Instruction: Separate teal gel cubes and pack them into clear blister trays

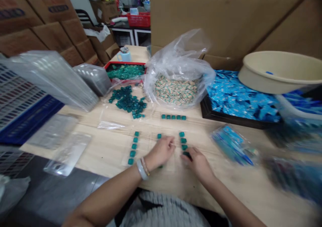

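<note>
My left hand (161, 150) rests on the light wood table (105, 156) with its fingers together, over a short line of small teal translucent cubes (159, 136). Whether it holds anything is hidden. My right hand (198, 164) has its fingertips on a teal cube (186, 155) at the bottom of a second column (183, 142). A third column (133, 148) lies to the left, and a row (173, 117) lies beyond my hands. A loose heap of cubes (127, 100) sits on a transparent bag (110, 124).
Farther back are a red tray of teal cubes (125, 72), a plastic bag of beige-green sachets (176, 91), and a black tray of blue sachets (238, 99). A beige basin (279, 72) stands right. Stacked transparent trays (52, 79) lean left against a blue crate (25, 119).
</note>
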`<state>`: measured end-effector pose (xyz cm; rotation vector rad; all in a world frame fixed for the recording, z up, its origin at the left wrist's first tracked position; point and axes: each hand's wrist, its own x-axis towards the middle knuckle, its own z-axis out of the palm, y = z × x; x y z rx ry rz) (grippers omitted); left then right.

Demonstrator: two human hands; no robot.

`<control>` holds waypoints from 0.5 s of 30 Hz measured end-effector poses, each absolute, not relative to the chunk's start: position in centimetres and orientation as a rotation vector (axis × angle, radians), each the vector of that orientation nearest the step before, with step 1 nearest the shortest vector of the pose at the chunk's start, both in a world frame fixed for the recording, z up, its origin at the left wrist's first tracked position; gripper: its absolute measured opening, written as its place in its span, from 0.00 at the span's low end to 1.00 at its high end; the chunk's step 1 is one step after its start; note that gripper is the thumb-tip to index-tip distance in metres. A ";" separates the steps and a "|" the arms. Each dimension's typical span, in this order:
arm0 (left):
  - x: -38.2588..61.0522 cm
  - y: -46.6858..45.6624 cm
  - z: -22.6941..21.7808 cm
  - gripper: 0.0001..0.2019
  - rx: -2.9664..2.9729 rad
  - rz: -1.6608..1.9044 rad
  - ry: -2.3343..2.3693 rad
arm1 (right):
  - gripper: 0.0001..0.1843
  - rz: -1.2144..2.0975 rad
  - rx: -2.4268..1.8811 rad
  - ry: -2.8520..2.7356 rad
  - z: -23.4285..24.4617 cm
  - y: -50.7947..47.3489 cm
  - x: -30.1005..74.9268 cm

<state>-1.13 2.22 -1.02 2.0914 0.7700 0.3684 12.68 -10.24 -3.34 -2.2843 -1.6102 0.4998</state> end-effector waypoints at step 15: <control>-13.0 22.9 -3.8 0.14 1.999 0.682 1.623 | 0.15 0.549 -1.989 -1.486 0.9 -4.9 10.9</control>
